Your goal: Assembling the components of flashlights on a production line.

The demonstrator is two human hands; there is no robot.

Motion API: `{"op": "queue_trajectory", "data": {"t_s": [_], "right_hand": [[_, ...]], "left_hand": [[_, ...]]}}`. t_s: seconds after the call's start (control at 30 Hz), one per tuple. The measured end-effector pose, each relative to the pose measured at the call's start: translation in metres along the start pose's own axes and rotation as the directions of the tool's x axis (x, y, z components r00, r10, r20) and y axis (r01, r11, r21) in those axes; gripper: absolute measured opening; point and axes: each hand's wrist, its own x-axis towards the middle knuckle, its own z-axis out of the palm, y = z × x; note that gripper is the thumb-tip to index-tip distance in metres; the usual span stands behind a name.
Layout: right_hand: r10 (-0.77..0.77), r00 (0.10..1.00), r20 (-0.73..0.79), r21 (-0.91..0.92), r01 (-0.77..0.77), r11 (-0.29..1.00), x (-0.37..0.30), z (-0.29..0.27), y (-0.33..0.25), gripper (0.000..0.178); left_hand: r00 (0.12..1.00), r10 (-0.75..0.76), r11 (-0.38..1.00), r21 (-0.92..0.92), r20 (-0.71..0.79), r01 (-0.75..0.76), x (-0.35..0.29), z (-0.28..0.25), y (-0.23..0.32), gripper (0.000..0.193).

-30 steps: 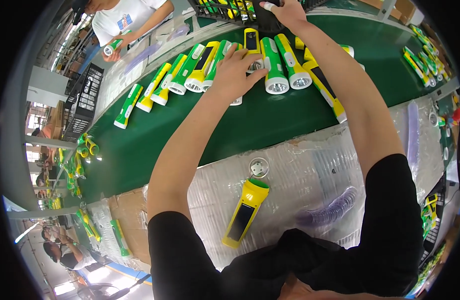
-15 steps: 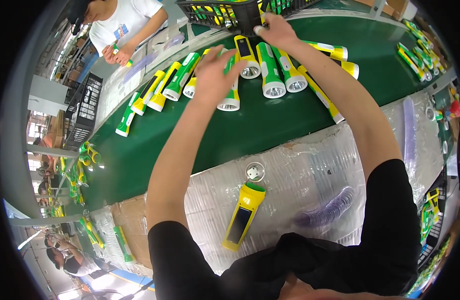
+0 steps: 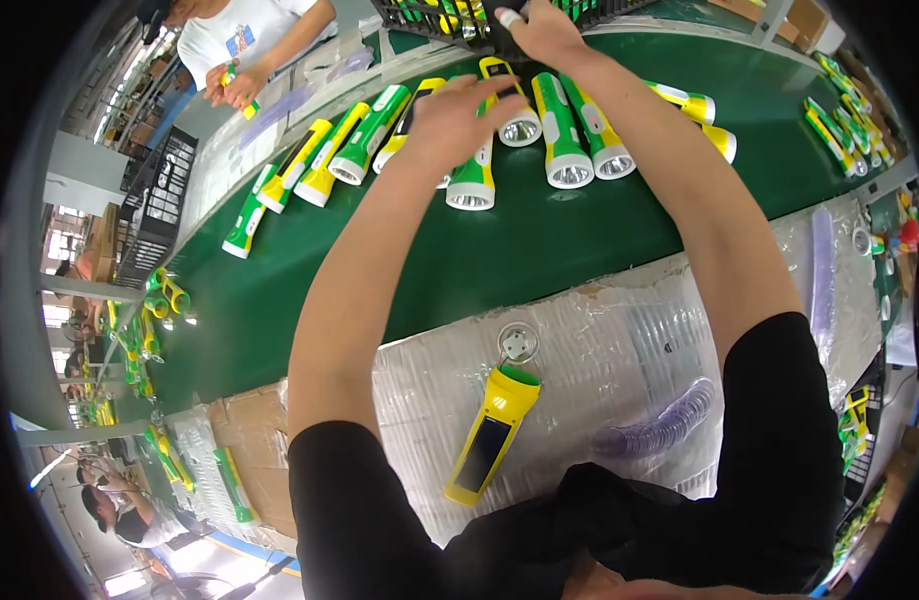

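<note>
- Left hand [image 3: 452, 122]: fingers spread, over flashlights [image 3: 560, 130] rowed on the green belt [image 3: 540, 235].
- Right hand [image 3: 546, 38]: at the black basket [image 3: 502, 42], by its corner; whether it grips, I cannot tell.

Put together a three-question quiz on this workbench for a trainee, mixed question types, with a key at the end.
1. Multiple choice: what is the right hand at?
A) the curved stack of purple-tinted discs
B) the black crate
C) the open-ended yellow flashlight

2. True or false: the open-ended yellow flashlight lies on the green surface.

3. Fill in the blank: the left hand is over a row of ____.

Key
1. B, the black crate at the far side.
2. False; it lies on the plastic-covered work surface nearer the person.
3. flashlights
</note>
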Motion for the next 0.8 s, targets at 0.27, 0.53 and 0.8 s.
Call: {"op": "queue_trajectory", "data": {"t_s": [0.27,0.53,0.8], "right_hand": [[0.236,0.959,0.155,-0.239,-0.196,0.951,0.03,-0.002,-0.042,0.022],[0.246,0.943,0.223,-0.13,-0.222,0.966,0.044,0.022,-0.024,0.036],[0.101,0.992,0.07,0.014,-0.102,0.995,0.015,0.029,-0.011,0.063]], "left_hand": [[0.991,-0.006,0.963,0.266,0.134,-0.03,-0.012,0.007,0.011,0.057],[0.985,0.098,0.986,0.119,0.142,-0.115,-0.024,0.007,0.009,0.046],[0.983,0.175,0.985,-0.019,0.058,-0.174,-0.027,0.025,0.019,0.043]]}}
